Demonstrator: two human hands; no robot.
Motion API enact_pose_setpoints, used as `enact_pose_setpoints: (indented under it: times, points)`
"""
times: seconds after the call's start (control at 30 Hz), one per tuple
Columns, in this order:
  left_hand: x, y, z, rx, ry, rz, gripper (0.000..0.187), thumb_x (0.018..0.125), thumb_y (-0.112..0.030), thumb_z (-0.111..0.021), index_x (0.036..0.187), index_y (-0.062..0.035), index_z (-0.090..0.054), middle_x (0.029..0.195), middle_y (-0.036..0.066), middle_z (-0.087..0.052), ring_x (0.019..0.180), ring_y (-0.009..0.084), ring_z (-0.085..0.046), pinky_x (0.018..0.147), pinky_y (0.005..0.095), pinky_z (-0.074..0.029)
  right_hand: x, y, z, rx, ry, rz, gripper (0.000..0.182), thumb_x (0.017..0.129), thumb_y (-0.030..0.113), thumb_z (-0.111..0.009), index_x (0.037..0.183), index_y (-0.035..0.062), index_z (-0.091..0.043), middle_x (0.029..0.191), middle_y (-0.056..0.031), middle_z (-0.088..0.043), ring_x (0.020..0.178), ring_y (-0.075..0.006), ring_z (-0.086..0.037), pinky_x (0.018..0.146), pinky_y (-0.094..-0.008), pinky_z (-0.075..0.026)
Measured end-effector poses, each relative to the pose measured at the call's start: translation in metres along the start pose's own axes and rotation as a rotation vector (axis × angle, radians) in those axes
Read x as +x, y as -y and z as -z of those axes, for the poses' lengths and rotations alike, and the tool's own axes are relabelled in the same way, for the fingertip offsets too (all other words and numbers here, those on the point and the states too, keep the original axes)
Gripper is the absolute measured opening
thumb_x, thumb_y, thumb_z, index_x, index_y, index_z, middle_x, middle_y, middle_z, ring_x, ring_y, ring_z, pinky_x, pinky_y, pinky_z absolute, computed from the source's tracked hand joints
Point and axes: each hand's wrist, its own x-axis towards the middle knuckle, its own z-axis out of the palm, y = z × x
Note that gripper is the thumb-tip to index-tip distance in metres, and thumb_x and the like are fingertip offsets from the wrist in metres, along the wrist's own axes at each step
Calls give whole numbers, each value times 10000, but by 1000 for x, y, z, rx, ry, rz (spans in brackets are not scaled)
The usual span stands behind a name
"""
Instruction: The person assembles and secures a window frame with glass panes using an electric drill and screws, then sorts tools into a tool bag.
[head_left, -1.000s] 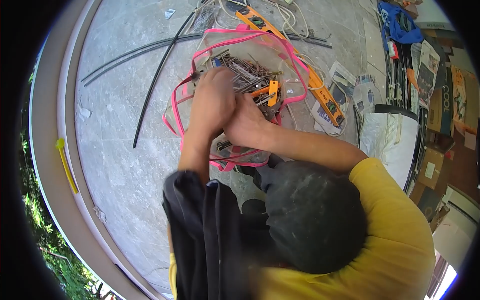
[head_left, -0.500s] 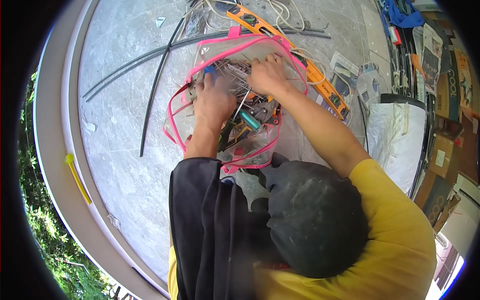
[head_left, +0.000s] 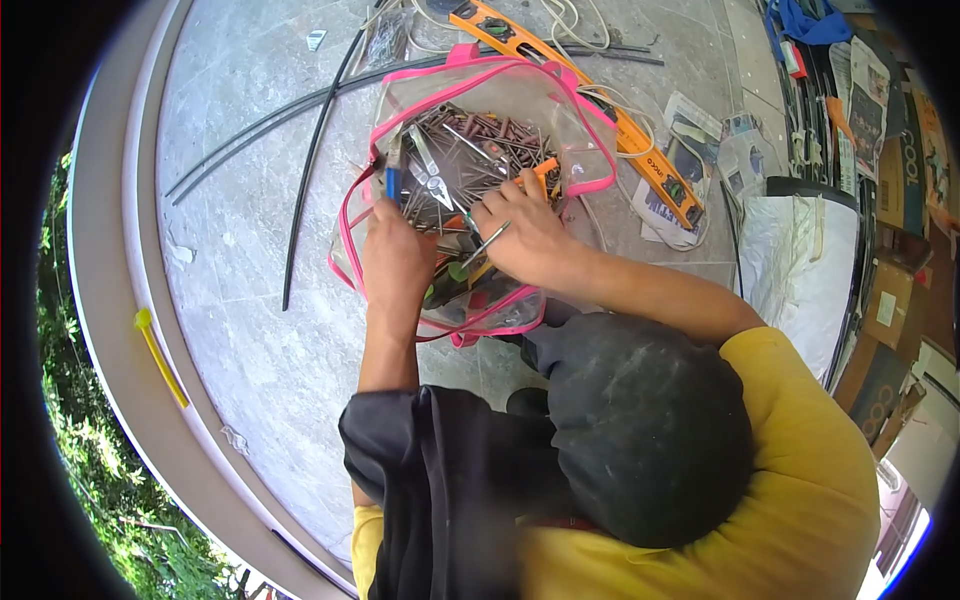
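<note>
A clear plastic bag with pink trim (head_left: 598,186) stands unzipped, full of screws (head_left: 515,132) and hand tools. Inside its left side, my left hand (head_left: 398,252) closes around the lower end of a tool with a blue handle (head_left: 393,186). My right hand (head_left: 522,232) is over the bag's right part with its fingers curled. A thin metal shaft (head_left: 487,244) crosses by its thumb side; the fingers hide most of what it grips. An orange piece (head_left: 546,167) lies by its fingertips. Between the hands, pliers with open silver jaws (head_left: 433,185) rest on the screws.
An orange spirit level (head_left: 650,163) and a pale cord (head_left: 600,30) lie beyond the bag. Dark thin rods (head_left: 310,190) lie on the tiled floor to the left. Newspaper (head_left: 690,135), a white wrapped bundle (head_left: 795,260) and cardboard boxes (head_left: 885,300) stand at the right.
My left hand has moved slightly down and left, closing on the blue handle. My right hand has come down toward me from the bag's far side. The pliers and more screws now show.
</note>
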Motion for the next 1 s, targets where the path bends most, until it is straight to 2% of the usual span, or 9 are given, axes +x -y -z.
enact_pose_setpoints:
  times: [0.13,0.23,0.3,0.4,0.43,0.47,0.63,0.77,1.0]
  points:
    - [-18,2,-4,-73,-42,-80,378,813,-40,-552,1176,65,-565,1104,312,-612,956,482,-617,831,508,-501,-9,-8,7,199,20,6,385,729,59,-685,1104,16,-606,1112,-170,-598,1130,-373,-550,1081,-604,-314]
    - [-28,10,-13,-38,-10,-185,444,882,-218,-620,1259,13,-578,1152,264,-616,1039,434,-608,891,477,-483,-16,-20,22,260,-76,-3,658,724,82,-699,1351,10,-514,1378,-276,-455,1353,-425,-393,1154,-539,-284]
    - [-33,6,-13,-99,99,-136,534,899,-412,-654,1272,-35,-590,1222,270,-586,1231,415,-511,1049,537,-369,-18,-42,13,266,-122,-104,646,738,115,-703,1340,-2,-503,1360,-283,-462,1315,-428,-418,1140,-521,-296]
    - [-39,-1,-9,18,65,-265,634,853,-498,-690,1327,-93,-569,1305,280,-541,1277,441,-469,1083,581,-316,-12,-69,7,209,-203,-193,617,765,250,-736,1281,-23,-537,1290,-278,-509,1258,-419,-461,1135,-487,-308]
    - [-42,-5,-8,19,67,-264,634,853,-498,-690,1327,-93,-569,1305,280,-541,1277,441,-469,1083,581,-316,-13,-73,8,218,-12,-199,599,764,285,-746,1256,-8,-570,1254,-256,-531,1241,-406,-473,1097,-489,-338]
    - [-46,-10,-7,152,79,-273,663,842,-478,-709,1361,-101,-540,1336,266,-528,1295,435,-454,1091,560,-316,-13,-72,15,225,178,-203,583,763,320,-757,1231,8,-603,1218,-235,-553,1223,-392,-485,1058,-492,-368]
    - [-47,4,-21,310,26,-291,643,820,-289,-725,1403,-148,-493,1324,248,-540,1293,432,-457,1081,538,-339,-17,-71,26,153,183,-151,496,777,386,-746,1089,8,-667,1088,-218,-594,1118,-381,-534,986,-486,-395]
    - [-48,9,-22,169,47,-250,497,751,-108,-682,1237,-105,-576,1219,254,-556,1212,421,-500,1027,538,-375,-18,-65,45,141,454,-167,504,772,391,-751,1076,0,-652,1046,-230,-598,1095,-389,-547,977,-490,-403]
    - [-61,18,-28,14,-97,-211,481,735,33,-576,1206,-60,-581,1150,254,-533,1098,444,-533,943,502,-442,-58,-27,43,166,290,-206,360,818,261,-702,1038,-9,-613,1023,-220,-590,1065,-388,-557,938,-471,-440]
